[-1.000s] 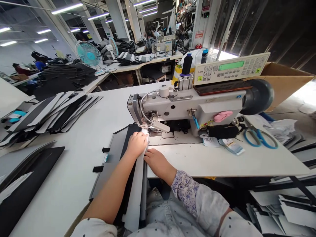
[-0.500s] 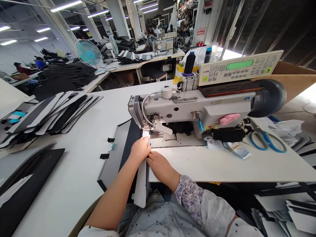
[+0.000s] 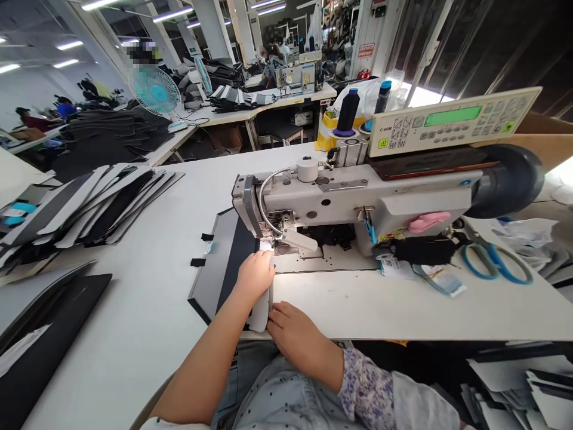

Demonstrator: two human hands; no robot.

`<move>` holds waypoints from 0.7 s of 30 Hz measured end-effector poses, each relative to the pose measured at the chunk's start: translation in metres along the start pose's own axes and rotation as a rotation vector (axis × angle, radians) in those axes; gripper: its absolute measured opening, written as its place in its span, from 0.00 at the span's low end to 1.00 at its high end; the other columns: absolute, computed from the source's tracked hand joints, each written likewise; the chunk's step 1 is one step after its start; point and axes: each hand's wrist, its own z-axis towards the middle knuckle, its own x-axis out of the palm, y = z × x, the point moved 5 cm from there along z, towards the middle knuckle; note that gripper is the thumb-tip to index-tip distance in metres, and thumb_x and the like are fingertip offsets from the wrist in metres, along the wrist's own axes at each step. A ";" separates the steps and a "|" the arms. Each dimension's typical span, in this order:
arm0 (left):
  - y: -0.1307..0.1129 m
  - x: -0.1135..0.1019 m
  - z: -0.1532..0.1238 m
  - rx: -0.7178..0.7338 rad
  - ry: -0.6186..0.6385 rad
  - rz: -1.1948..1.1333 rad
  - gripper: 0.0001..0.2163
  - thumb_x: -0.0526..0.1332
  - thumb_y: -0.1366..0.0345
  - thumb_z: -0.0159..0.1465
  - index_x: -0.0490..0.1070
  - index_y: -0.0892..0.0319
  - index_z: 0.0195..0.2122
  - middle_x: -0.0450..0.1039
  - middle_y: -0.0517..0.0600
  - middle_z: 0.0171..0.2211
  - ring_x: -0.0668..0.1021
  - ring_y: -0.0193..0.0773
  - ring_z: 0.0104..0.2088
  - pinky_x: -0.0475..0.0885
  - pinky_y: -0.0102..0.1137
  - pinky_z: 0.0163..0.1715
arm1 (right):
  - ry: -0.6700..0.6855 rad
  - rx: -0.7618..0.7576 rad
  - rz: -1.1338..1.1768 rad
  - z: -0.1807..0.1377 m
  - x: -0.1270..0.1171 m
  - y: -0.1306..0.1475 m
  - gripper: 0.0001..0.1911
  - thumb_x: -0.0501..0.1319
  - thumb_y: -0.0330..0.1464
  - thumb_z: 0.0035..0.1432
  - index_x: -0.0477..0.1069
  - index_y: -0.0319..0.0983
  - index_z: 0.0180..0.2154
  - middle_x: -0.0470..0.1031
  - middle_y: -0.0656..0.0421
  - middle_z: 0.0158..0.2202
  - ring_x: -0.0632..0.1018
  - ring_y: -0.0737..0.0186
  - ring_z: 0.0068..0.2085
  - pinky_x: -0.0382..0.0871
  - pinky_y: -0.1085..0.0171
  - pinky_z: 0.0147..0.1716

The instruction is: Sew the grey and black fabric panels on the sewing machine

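Note:
A grey and black fabric panel (image 3: 212, 254) lies under the head of a sewing machine (image 3: 308, 197), with a pale grey strip (image 3: 259, 312) along its right edge. My left hand (image 3: 256, 276) is closed over the strip just in front of the presser foot, its fingertips pressed together. Nearer the table's front edge, my right hand (image 3: 301, 335) pinches the right edge of the strip close to its lower end; its thumb is hidden. Two black tabs (image 3: 202, 249) stick out from the panel's left side. The needle itself is too small to make out.
Stacked grey and black pieces (image 3: 102, 206) lie at the left, with a dark folded panel (image 3: 58, 334) nearer. Right of the machine are blue-handled scissors (image 3: 496, 263) and small packets (image 3: 441, 279). A control box (image 3: 454, 122) and thread cones (image 3: 348, 113) stand behind. More cut pieces (image 3: 523, 382) sit lower right.
The panel and strip have moved forward under the machine head. My right hand has shifted back along the strip, away from my left hand, which stays near the presser foot. The view has shifted slightly.

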 end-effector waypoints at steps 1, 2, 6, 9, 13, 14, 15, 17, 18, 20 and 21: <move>0.000 -0.001 -0.001 0.000 0.010 0.001 0.20 0.52 0.73 0.59 0.70 0.54 0.51 0.75 0.52 0.46 0.75 0.43 0.45 0.68 0.33 0.45 | 0.003 0.003 0.003 0.001 0.000 -0.001 0.04 0.58 0.25 0.60 0.70 0.37 0.38 0.72 0.54 0.39 0.70 0.57 0.45 0.62 0.57 0.54; 0.000 -0.001 -0.002 -0.002 0.020 0.000 0.20 0.52 0.73 0.59 0.70 0.53 0.51 0.75 0.52 0.46 0.75 0.43 0.45 0.68 0.33 0.45 | 0.005 0.008 0.002 0.002 0.000 -0.002 0.05 0.58 0.24 0.60 0.70 0.37 0.38 0.72 0.55 0.39 0.70 0.58 0.44 0.62 0.57 0.53; 0.003 -0.006 -0.005 -0.002 0.070 -0.012 0.21 0.52 0.73 0.58 0.70 0.52 0.51 0.75 0.51 0.45 0.76 0.43 0.45 0.68 0.32 0.42 | 0.017 0.013 -0.033 0.015 -0.003 -0.011 0.06 0.57 0.23 0.61 0.70 0.36 0.39 0.72 0.54 0.39 0.70 0.58 0.41 0.65 0.58 0.46; 0.009 -0.008 -0.012 -0.008 0.171 -0.053 0.21 0.52 0.73 0.57 0.69 0.50 0.51 0.75 0.50 0.44 0.76 0.42 0.44 0.68 0.31 0.39 | 0.016 0.040 -0.092 0.025 -0.002 -0.021 0.09 0.55 0.21 0.61 0.70 0.37 0.40 0.72 0.53 0.40 0.70 0.59 0.39 0.66 0.59 0.41; 0.015 -0.005 -0.033 -0.019 0.246 -0.147 0.20 0.54 0.71 0.59 0.69 0.48 0.51 0.74 0.48 0.47 0.76 0.39 0.45 0.68 0.30 0.39 | 0.000 0.105 -0.129 0.035 0.001 -0.035 0.08 0.55 0.21 0.61 0.70 0.37 0.36 0.71 0.54 0.38 0.70 0.59 0.39 0.67 0.59 0.40; 0.015 -0.004 -0.038 -0.021 0.217 -0.164 0.19 0.54 0.71 0.59 0.69 0.48 0.51 0.74 0.48 0.47 0.76 0.39 0.46 0.68 0.30 0.40 | -0.012 0.130 -0.121 0.037 0.001 -0.038 0.07 0.55 0.22 0.61 0.70 0.37 0.36 0.71 0.54 0.38 0.70 0.59 0.40 0.67 0.59 0.41; 0.015 -0.003 -0.043 -0.025 0.173 -0.177 0.18 0.53 0.71 0.60 0.69 0.49 0.50 0.74 0.48 0.47 0.76 0.38 0.46 0.68 0.29 0.42 | -0.024 0.154 -0.114 0.039 0.000 -0.041 0.07 0.56 0.22 0.61 0.70 0.37 0.36 0.71 0.55 0.38 0.70 0.59 0.40 0.67 0.59 0.41; 0.014 0.001 -0.050 -0.037 0.091 -0.189 0.17 0.52 0.71 0.62 0.69 0.49 0.50 0.73 0.49 0.46 0.76 0.37 0.46 0.68 0.29 0.43 | -0.036 0.179 -0.106 0.044 -0.003 -0.047 0.06 0.57 0.23 0.61 0.71 0.36 0.37 0.71 0.55 0.38 0.70 0.58 0.40 0.67 0.59 0.41; 0.013 0.004 -0.051 -0.047 0.063 -0.187 0.17 0.52 0.71 0.63 0.69 0.50 0.50 0.73 0.49 0.46 0.76 0.37 0.45 0.68 0.29 0.42 | -0.039 0.181 -0.107 0.046 -0.004 -0.050 0.06 0.58 0.23 0.60 0.71 0.36 0.37 0.71 0.54 0.39 0.69 0.58 0.40 0.67 0.59 0.41; 0.012 0.009 -0.049 -0.069 0.030 -0.177 0.17 0.51 0.70 0.64 0.69 0.50 0.51 0.73 0.50 0.44 0.76 0.38 0.43 0.69 0.29 0.39 | -0.052 0.186 -0.106 0.050 -0.005 -0.056 0.07 0.58 0.23 0.60 0.72 0.35 0.39 0.72 0.53 0.39 0.69 0.57 0.41 0.67 0.59 0.42; 0.012 0.010 -0.046 -0.080 0.021 -0.174 0.16 0.51 0.69 0.64 0.69 0.51 0.51 0.73 0.50 0.44 0.76 0.38 0.42 0.69 0.29 0.38 | -0.060 0.189 -0.108 0.053 -0.004 -0.060 0.07 0.59 0.23 0.59 0.72 0.35 0.40 0.72 0.53 0.40 0.69 0.57 0.41 0.67 0.59 0.42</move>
